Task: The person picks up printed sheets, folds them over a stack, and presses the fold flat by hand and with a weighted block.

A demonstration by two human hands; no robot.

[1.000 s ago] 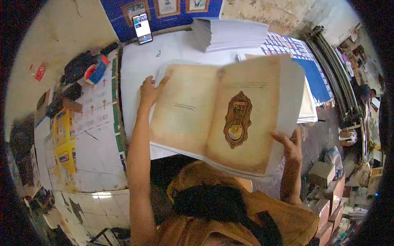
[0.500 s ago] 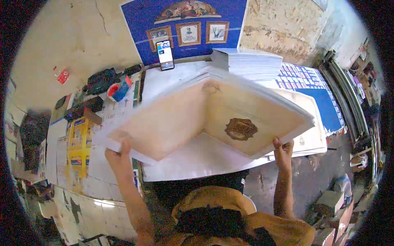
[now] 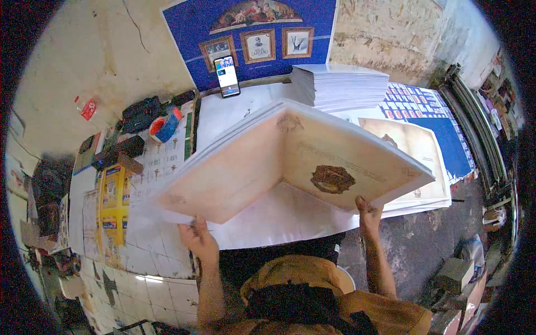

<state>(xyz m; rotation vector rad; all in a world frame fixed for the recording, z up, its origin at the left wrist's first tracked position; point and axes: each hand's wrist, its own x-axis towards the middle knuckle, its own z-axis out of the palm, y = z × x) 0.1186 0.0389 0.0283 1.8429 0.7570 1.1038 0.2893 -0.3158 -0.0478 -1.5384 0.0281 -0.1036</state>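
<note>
A thick sheaf of large cream printed sheets is bent along its middle into an open V above the white work table. A brown ornate emblem is printed on its right half. My left hand grips the lower edge of the left half, thumb on top. On the right half's lower edge, my right hand is closed with its thumb pressed on the top sheet. The fingers beneath the sheets are hidden. Another pile of cream printed sheets lies on the table just right of the sheaf.
Behind the sheaf stands a tall stack of white paper. A phone leans upright against a blue poster. To the left are blue and red tape rolls and a black bag. Long metal rails run along the right.
Both hands have moved inward along the lower edges, nearer each other. The left hand has also come lower, and the sheaf has shifted slightly to the right.
</note>
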